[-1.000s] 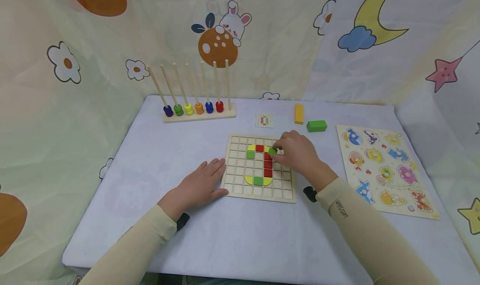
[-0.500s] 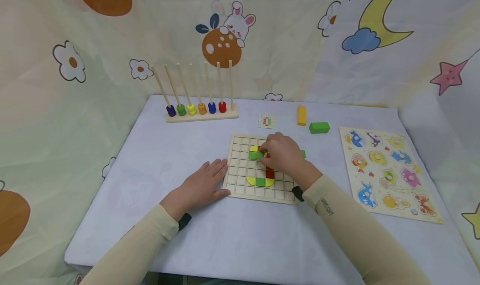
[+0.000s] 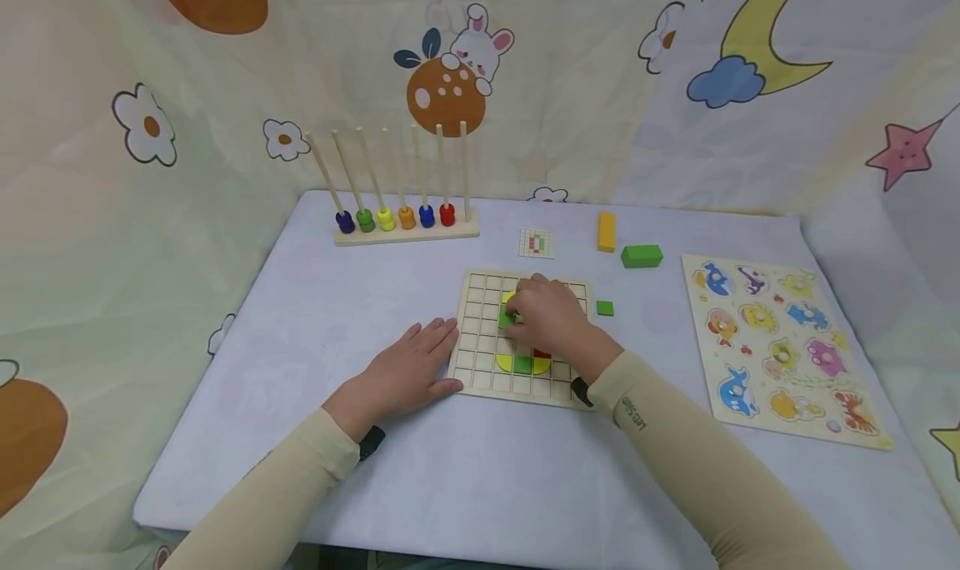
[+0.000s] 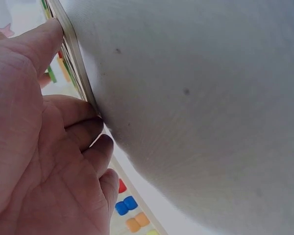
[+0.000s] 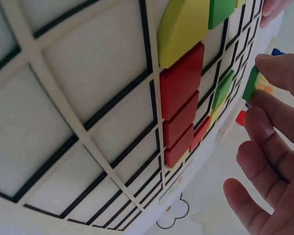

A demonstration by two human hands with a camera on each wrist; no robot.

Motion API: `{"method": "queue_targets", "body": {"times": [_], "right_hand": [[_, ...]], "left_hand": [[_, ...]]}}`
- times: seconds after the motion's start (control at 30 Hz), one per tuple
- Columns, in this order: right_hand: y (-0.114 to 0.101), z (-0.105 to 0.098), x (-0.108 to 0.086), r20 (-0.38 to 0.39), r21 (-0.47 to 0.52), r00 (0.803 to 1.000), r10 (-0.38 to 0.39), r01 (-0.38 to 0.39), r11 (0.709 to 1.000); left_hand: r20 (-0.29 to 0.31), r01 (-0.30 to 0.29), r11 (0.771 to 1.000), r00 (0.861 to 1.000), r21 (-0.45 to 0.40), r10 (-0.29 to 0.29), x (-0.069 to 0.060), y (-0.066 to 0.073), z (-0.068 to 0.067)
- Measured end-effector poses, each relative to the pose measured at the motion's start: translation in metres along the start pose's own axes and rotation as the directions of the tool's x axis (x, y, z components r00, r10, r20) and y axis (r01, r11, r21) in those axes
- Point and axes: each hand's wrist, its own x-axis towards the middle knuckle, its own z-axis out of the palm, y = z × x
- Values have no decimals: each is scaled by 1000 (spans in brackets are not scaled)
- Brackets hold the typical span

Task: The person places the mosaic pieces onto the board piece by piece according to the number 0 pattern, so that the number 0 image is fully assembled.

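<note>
My right hand (image 3: 551, 316) is over the wooden grid board (image 3: 480, 370), pinching a small green square tile (image 5: 252, 84) between thumb and index finger. In the right wrist view that tile is off the board's surface, and the other fingers are loosely bent. Set in the grid are red tiles (image 5: 181, 81), a green tile (image 5: 223, 89) and yellow rounded tiles (image 5: 183, 32); my right hand covers part of them in the head view. My left hand (image 3: 397, 378) lies with extended fingers against the board's left edge, the fingertips touching it in the left wrist view.
Right of the board lies a loose green tile (image 3: 604, 307). Behind are a small pattern card (image 3: 536, 243), an orange block (image 3: 606, 232) and a green block (image 3: 641, 257). A pegged bead stand (image 3: 408, 233) is back left; an animal puzzle board (image 3: 787, 353) lies right.
My right hand has moved left across the board with the green tile, uncovering the loose green tile on the table. My left hand stays at the board's edge. The head view has shifted slightly.
</note>
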Motion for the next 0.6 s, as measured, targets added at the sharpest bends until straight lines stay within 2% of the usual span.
{"method": "queue_targets", "body": {"times": [0.2, 0.6], "right_hand": [[-3, 3, 1, -10, -16, 1000, -19, 19, 1000], [-2, 9, 3, 34, -24, 999, -4, 5, 1000]], "left_hand": [[1, 0, 1000, 1000, -7, 0, -1, 1, -2], [-5, -8, 1000, 1000, -12, 8, -1, -1, 0]]}}
